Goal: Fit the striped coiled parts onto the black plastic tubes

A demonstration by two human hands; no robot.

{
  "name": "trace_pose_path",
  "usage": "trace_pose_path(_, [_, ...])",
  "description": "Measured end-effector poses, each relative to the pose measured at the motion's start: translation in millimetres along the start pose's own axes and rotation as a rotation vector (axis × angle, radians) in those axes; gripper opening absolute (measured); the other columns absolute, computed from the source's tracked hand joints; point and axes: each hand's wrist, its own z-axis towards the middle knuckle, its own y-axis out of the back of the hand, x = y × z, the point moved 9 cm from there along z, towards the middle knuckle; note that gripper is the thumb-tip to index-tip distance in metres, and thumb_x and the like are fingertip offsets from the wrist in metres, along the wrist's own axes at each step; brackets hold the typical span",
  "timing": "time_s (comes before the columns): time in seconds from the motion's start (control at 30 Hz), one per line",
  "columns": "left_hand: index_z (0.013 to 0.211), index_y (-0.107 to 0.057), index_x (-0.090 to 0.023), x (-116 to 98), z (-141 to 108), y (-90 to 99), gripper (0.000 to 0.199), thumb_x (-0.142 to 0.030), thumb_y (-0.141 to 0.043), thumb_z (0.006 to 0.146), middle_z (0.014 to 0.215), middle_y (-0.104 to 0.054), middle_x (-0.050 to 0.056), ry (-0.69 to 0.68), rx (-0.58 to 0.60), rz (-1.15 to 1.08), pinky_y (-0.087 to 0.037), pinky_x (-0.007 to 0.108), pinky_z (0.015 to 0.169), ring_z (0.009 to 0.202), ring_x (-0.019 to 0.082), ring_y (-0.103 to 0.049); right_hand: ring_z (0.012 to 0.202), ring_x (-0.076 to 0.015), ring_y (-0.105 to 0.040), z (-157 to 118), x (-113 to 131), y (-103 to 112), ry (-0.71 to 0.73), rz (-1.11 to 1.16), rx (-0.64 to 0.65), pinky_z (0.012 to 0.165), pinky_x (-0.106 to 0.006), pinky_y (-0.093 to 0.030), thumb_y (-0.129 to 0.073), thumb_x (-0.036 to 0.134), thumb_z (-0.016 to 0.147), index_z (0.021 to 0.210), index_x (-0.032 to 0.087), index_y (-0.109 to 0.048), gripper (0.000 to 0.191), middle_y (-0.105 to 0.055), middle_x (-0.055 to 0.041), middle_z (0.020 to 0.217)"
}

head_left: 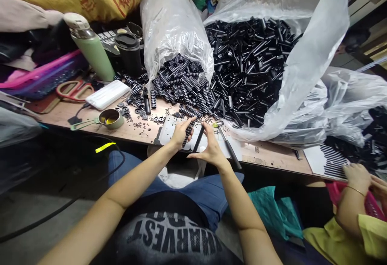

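Observation:
My left hand (181,133) is closed around a ribbed black cylinder (188,134) with light dotted bands. Beside it, my right hand (211,146) spans a smooth black rod (198,138), with the fingertips at its upper end and the thumb by its lower end. Both hands are over a white board (167,131) at the table's front edge. Just right of my right hand lies a black-handled tool (230,148) with a metal shaft and a yellow-green part near its top. Tiny dark pieces (142,128) are scattered on the tabletop to the left.
Ribbed cylinders (181,81) spill from a clear bag (177,23); black tubes (248,71) heap behind. Leftward are a small pan (111,119), white power bank (107,94), red-handled scissors (75,91), green bottle (90,51) and black cup (128,53). Another person's hand (357,177) is at right.

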Motion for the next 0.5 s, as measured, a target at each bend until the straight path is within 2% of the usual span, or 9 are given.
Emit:
trace_pose_path(0.1, [0.099,-0.065,-0.013,0.7,-1.4,1.0,0.037,-0.046,-0.055,0.085,0.053,-0.053,-0.003,0.021,-0.07,-0.015,-0.033,0.017,0.037,0.038,0.007,-0.046,0.141,-0.0317,-0.023,10.9,12.0,-7.7,0.053,-0.022,0.028,0.116,-0.05,-0.026,-0.085,0.051,0.056,0.15,0.021,-0.008,0.124,-0.027,-0.0163,0.149])
trace_pose_path(0.2, [0.084,-0.061,-0.013,3.1,-2.6,-1.4,0.035,-0.048,-0.058,0.083,0.052,-0.053,-0.002,0.041,-0.079,-0.012,-0.044,0.021,0.041,0.039,0.011,-0.052,0.141,-0.031,-0.024,16.2,14.6,-13.1,0.068,-0.042,0.048,0.118,-0.049,-0.023,-0.084,0.049,0.058,0.15,0.021,-0.009,0.122,-0.028,-0.0167,0.148])
trace_pose_path(0.37, [0.082,-0.055,-0.014,10.1,-6.2,-1.5,0.03,-0.043,-0.054,0.087,0.048,-0.052,-0.002,0.14,-0.084,0.018,-0.046,0.023,0.038,0.036,0.013,-0.054,0.143,-0.0309,-0.02,15.0,9.0,-20.2,0.033,-0.024,0.105,0.118,-0.049,-0.021,-0.085,0.043,0.058,0.15,0.02,-0.008,0.123,-0.023,-0.0171,0.151])
trace_pose_path(0.5, [0.083,-0.057,-0.013,13.9,-8.2,-4.0,0.031,-0.044,-0.054,0.087,0.049,-0.052,-0.001,0.193,-0.065,0.03,-0.046,0.023,0.036,0.037,0.014,-0.054,0.14,-0.031,-0.026,12.1,2.8,-21.9,-0.035,0.026,0.082,0.117,-0.048,-0.024,-0.084,0.033,0.056,0.148,0.02,-0.015,0.115,-0.029,-0.0156,0.148])
